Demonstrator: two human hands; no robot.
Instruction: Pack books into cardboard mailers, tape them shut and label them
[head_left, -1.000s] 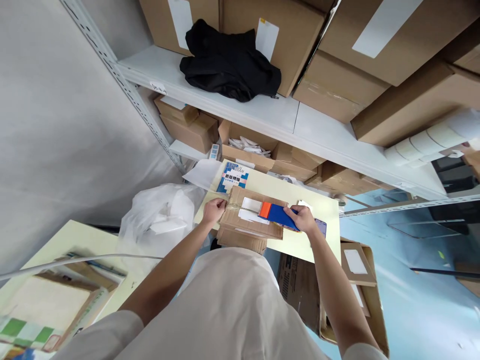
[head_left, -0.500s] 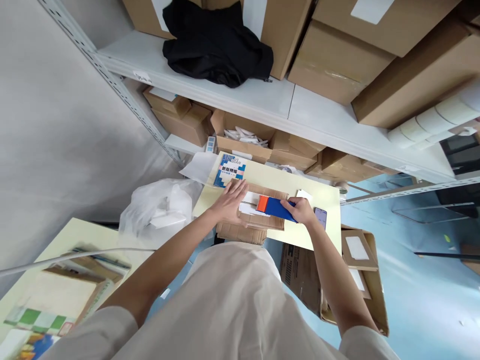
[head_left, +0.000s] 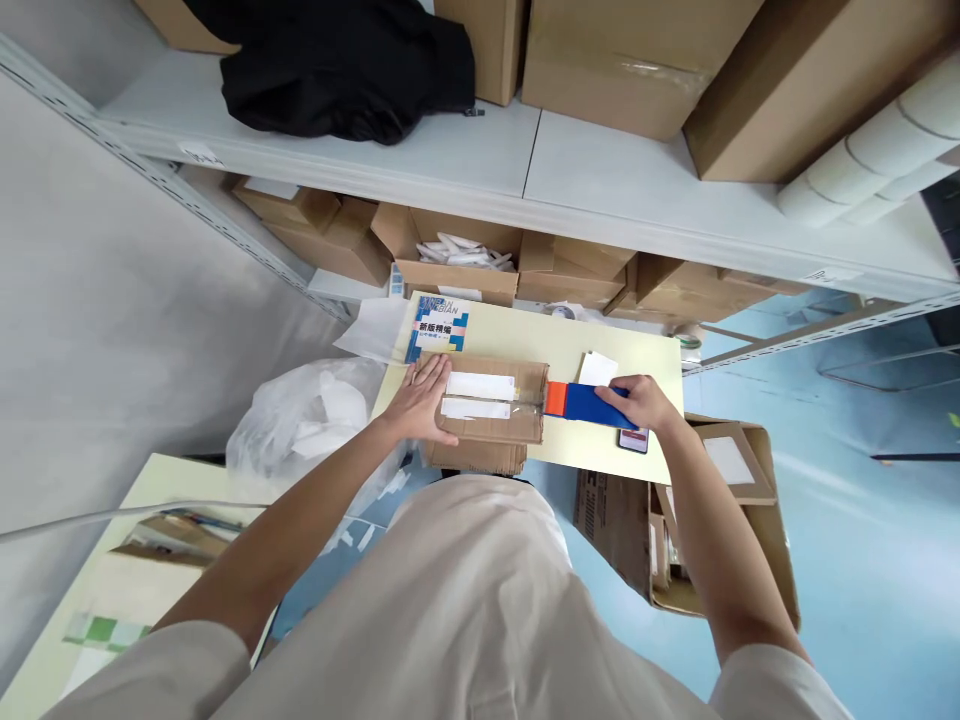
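A small brown cardboard box (head_left: 495, 430) lies on the pale yellow table, with two white label strips along its top and a shiny strip at the seam's right end. My left hand (head_left: 426, 400) presses flat on the box's left side, fingers spread. Gripped in my right hand (head_left: 637, 402) is a blue tool with an orange end, which looks like a tape dispenser (head_left: 589, 403); its orange end is at the box's right edge. Just behind this hand are white paper slips (head_left: 598, 369). A phone (head_left: 634, 440) lies partly beneath the tool.
A blue and white book (head_left: 439, 330) lies at the table's (head_left: 517, 340) back left. Above runs a shelf (head_left: 480, 160) with cartons and black cloth (head_left: 352, 70). A plastic bag (head_left: 300, 420) is at left. An open carton (head_left: 776, 520) stands on the floor at right.
My right hand has drawn the blue tool rightward, from over the box's top to its right edge. My left hand stays on the box's left side. The view has shifted.
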